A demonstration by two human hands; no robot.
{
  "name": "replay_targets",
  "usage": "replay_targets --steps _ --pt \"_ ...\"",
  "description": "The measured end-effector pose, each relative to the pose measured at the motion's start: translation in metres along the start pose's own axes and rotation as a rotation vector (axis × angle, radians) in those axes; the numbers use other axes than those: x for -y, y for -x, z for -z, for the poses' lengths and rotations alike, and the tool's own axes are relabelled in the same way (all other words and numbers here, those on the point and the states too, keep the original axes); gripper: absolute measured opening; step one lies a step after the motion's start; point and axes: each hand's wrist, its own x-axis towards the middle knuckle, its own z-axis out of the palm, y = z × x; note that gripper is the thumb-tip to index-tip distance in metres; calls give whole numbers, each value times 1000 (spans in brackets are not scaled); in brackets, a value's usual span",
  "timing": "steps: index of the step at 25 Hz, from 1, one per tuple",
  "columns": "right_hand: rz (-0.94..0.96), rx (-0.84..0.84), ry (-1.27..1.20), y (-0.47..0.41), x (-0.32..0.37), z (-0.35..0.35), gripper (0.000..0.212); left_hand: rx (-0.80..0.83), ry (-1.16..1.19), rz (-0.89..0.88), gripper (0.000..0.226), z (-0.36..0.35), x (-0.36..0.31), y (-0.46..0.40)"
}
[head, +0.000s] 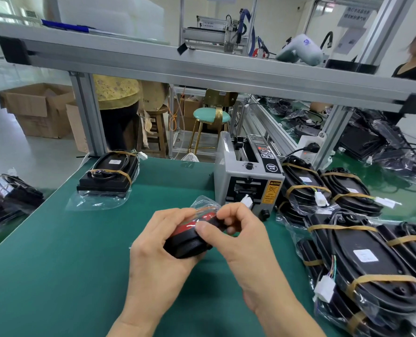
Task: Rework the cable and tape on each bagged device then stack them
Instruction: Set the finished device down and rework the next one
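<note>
A black bagged device [186, 245] with a red part on top is held end-on above the green mat, in the middle of the view. My left hand [158, 242] grips its left side from below, fingers curled around it. My right hand [236, 229] pinches the bag or tape at its upper right edge, the thumb pressed on the top. The clear bag's open end [203, 203] sticks up behind the fingers. A stack of two taped bagged devices [109, 175] lies at the far left of the mat.
A grey tape dispenser [248, 181] stands just behind my hands. Several bagged devices with brown tape and white connectors [362, 259] pile up on the right. More black units [7, 198] lie off the left edge. A seated person [117, 98] is behind the frame.
</note>
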Motion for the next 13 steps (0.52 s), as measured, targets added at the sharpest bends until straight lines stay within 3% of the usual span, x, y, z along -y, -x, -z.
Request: replay_targets --steps 3,5,7,10,11,13 --pt "26 -46 -1 -4 -3 10 29 -3 15 28 66 3 2 1" --pt "122 -213 81 -8 -7 28 25 -74 168 167 69 8 5 -1" --pt "175 -257 236 -6 -14 44 41 -157 420 302 74 13 17 -6" --pt "31 110 476 -1 -27 41 93 -159 806 424 61 14 28 1" --pt "7 195 538 -3 -30 37 95 -150 898 481 54 12 31 6" --pt "46 211 630 -12 -28 35 76 -105 977 611 54 11 35 15"
